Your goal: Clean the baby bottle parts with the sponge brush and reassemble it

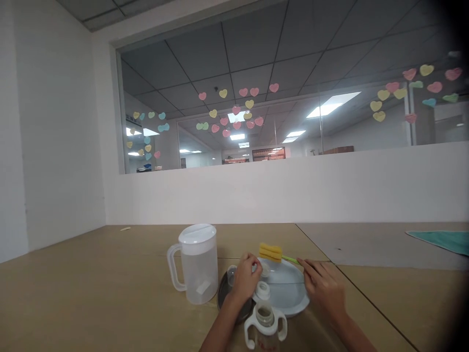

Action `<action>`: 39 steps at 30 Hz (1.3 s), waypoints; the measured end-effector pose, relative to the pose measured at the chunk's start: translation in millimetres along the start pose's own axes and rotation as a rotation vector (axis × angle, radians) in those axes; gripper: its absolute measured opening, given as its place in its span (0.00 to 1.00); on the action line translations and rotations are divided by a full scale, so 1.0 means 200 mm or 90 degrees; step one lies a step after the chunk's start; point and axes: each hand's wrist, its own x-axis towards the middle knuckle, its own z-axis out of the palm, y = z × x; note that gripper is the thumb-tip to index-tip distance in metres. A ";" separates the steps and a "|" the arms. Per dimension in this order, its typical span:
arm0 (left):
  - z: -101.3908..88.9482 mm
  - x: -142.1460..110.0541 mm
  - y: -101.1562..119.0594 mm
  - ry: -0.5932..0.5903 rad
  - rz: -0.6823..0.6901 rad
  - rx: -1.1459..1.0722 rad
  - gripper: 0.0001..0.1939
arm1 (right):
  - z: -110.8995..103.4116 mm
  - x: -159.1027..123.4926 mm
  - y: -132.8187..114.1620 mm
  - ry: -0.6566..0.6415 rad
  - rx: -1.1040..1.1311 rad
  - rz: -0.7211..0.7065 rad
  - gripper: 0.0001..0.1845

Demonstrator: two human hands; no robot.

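My right hand is closed on the green handle of a bottle brush, whose yellow sponge head is held above the far edge of a pale oval plate. My left hand is closed by the plate's left side, fingertips curled together; a small translucent piece shows beside them, and I cannot tell whether it is gripped. Just below sits a white ring-shaped bottle collar. Nearest me stands a clear baby bottle with two white handles and an uncovered mouth.
A translucent lidded pitcher stands left of my left hand. Partly under my left forearm lies a dark round tray, with a small clear cup at it. A teal cloth lies far right on the table.
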 end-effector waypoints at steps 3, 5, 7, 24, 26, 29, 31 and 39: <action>-0.06 -0.05 -0.04 0.160 -0.034 -0.053 0.13 | 0.01 -0.01 -0.02 0.009 0.026 -0.061 0.17; -0.08 -0.10 -0.09 0.233 -0.046 -0.072 0.14 | 0.01 -0.02 -0.03 0.014 0.052 -0.108 0.17; -0.07 -0.14 -0.12 0.245 -0.049 -0.091 0.14 | 0.01 -0.02 -0.05 0.012 0.075 -0.139 0.18; -0.06 -0.22 -0.13 0.248 -0.129 -0.117 0.13 | -0.03 -0.01 -0.10 0.003 0.167 -0.166 0.24; -0.06 -0.23 -0.14 0.248 -0.136 -0.123 0.13 | -0.04 -0.01 -0.10 0.014 0.180 -0.155 0.24; -0.06 -0.24 -0.14 0.264 -0.120 -0.098 0.12 | -0.03 -0.02 -0.09 0.000 0.197 -0.158 0.22; -0.06 -0.24 -0.15 0.269 -0.089 -0.070 0.11 | -0.02 -0.04 -0.09 -0.023 0.188 -0.170 0.18; -0.10 -0.23 -0.15 0.339 -0.094 -0.154 0.11 | 0.01 -0.07 -0.02 -0.064 -0.009 -0.022 0.14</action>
